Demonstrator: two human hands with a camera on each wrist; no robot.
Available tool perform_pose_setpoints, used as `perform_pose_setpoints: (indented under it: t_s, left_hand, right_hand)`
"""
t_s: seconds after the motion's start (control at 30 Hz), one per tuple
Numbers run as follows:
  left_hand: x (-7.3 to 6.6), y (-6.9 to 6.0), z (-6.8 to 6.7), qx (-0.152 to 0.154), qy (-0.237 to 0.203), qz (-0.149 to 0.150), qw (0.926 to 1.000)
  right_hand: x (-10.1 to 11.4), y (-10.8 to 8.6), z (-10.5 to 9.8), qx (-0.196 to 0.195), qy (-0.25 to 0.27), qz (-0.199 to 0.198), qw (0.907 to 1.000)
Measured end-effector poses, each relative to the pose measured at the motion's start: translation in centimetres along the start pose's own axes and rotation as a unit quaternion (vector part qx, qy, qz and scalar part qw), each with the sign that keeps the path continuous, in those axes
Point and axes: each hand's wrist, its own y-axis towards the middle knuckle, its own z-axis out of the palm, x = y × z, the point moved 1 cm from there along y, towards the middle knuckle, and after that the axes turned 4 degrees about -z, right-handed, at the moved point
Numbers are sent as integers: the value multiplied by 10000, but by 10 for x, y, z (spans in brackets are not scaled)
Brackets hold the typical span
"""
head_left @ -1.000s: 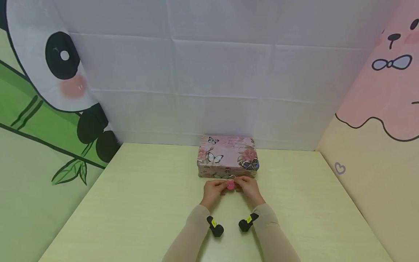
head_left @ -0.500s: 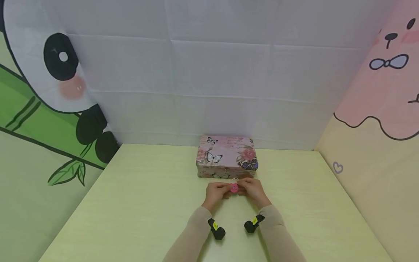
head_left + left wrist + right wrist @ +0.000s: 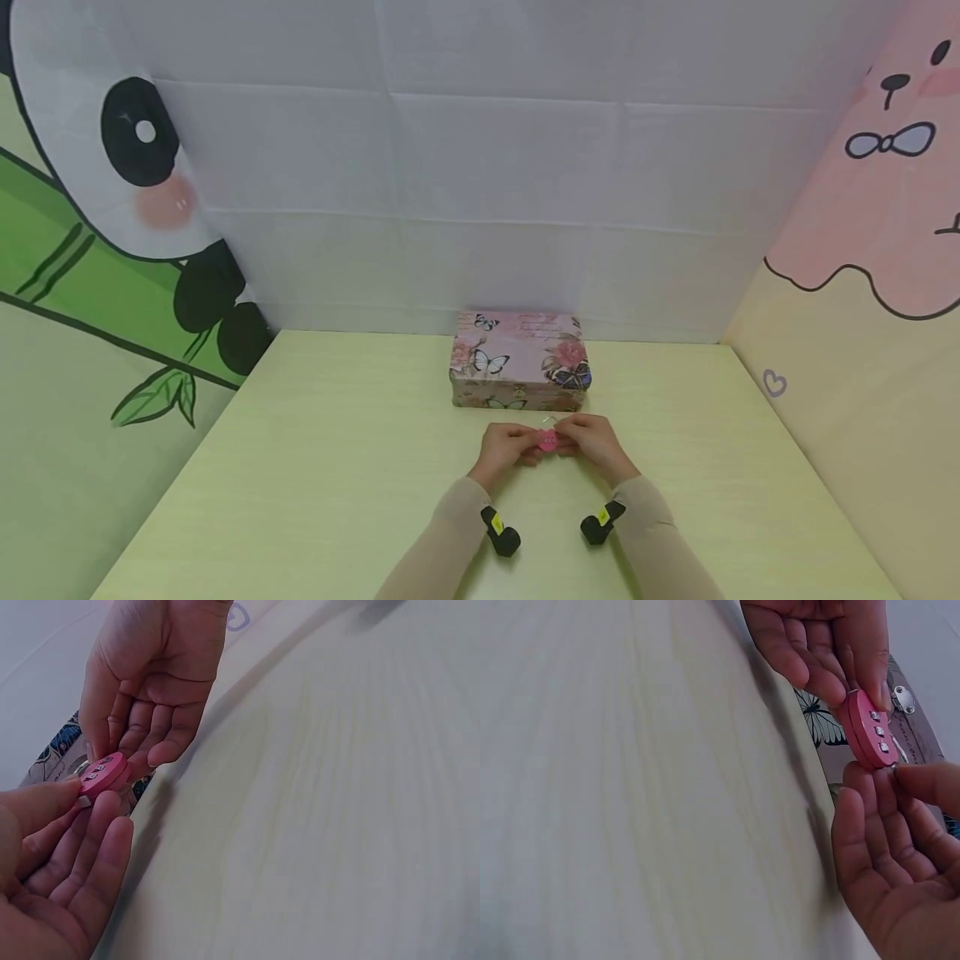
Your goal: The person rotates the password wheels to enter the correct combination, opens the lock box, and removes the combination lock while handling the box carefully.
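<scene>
A small pink combination padlock (image 3: 548, 440) with a row of number dials (image 3: 879, 731) is held between both hands in front of the box. Its thin metal shackle (image 3: 550, 420) sticks up toward the box in the head view. My left hand (image 3: 504, 450) pinches one end of the padlock between thumb and fingers. At the other end, my right hand (image 3: 596, 443) pinches it, thumb and fingertips near the metal part. Behind them stands a pink box (image 3: 517, 346) printed with butterflies and flowers, its lid down and a metal clasp (image 3: 903, 699) on its front.
The pale wood-grain table (image 3: 337, 467) spreads around the hands. A white cloth backdrop (image 3: 495, 167) rises behind the box. Printed side panels (image 3: 862, 400) stand at left and right. Black wrist cameras (image 3: 501, 533) are strapped over both beige sleeves.
Both hands have shifted right and toward the person, carrying the padlock away from the box front. The box has stayed in place, with its clasp in fuller view.
</scene>
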Motion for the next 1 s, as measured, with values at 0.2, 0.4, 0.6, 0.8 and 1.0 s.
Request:
perform_pose_setpoints:
  t_s: [0.2, 0.4, 0.6, 0.8, 1.0]
  left_hand:
    - [-2, -6, 8, 175, 191, -37, 9997]
    - [2, -10, 14, 358, 245, -160, 9989]
    - [4, -14, 23, 511, 223, -139, 9983]
    - [3, -18, 33, 609, 284, -148, 9976]
    - [4, -23, 40, 685, 501, -145, 9963]
  right_hand:
    - [0, -6, -10, 118, -354, 60, 9993]
    - [0, -15, -17, 338, -577, 136, 9977]
    - [2, -23, -26, 529, -707, 92, 9961]
    - [4, -31, -35, 515, -790, 215, 9953]
    - [5, -41, -41, 545, -925, 278, 9938]
